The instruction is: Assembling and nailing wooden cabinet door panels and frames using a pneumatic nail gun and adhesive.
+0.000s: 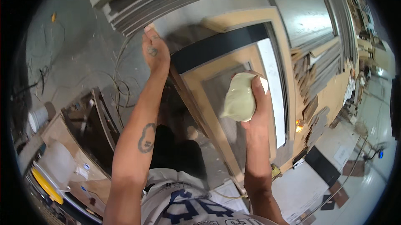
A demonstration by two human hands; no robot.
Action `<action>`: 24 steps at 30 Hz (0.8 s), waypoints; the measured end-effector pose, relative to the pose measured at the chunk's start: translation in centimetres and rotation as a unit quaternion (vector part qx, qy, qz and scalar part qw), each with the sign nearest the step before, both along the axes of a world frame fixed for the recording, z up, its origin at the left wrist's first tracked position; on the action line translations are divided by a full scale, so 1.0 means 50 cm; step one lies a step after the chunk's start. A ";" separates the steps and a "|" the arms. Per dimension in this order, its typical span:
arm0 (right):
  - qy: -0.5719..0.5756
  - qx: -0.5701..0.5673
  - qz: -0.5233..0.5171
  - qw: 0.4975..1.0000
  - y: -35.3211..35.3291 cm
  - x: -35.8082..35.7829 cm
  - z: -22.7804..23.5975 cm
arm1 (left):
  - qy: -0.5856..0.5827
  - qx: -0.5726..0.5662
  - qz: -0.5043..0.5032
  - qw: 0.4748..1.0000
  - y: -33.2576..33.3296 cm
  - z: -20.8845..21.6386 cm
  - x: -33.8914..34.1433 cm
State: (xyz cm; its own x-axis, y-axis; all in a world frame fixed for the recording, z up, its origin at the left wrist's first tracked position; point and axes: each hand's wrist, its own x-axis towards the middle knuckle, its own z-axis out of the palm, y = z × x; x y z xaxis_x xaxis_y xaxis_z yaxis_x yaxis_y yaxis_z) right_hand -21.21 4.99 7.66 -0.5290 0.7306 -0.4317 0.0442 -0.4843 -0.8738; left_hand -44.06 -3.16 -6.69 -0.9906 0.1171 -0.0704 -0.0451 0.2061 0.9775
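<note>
My right hand (260, 101) is closed round a glossy, pale cream rounded lump (240, 97), held above a framed panel door (225, 116) with a grey centre and light wood border. Whether the lump is a soft pack or a coated container, I cannot tell. At the far left, my left hand (155, 53) reaches to the edge of a grey panel (184, 16), below the stacked panels. Its fingers are bent together, partly hidden, near a small tan spot; what they hold is not clear. A dark strip (221, 47) and a white strip (271, 91) lie along the door.
Grey panels (138, 10) are stacked at the far side. Wood strips (319, 68) lie in a bundle to the right. Hoses (119, 83) run over the floor at left, near a white bucket (38, 118) and a wooden cart (69, 141). A lit orange lamp (299, 126) stands at right.
</note>
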 end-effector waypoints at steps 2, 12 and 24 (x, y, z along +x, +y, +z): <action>-0.022 0.094 0.009 0.995 0.009 -0.013 -0.014 | -0.009 0.001 -0.011 1.000 -0.005 0.009 0.011; -0.105 0.405 0.037 0.907 0.006 -0.095 -0.054 | -0.060 0.012 0.052 0.997 0.007 0.052 0.014; -0.087 0.468 0.077 0.876 0.015 -0.107 -0.077 | -0.127 -0.005 0.049 0.991 0.008 0.069 0.011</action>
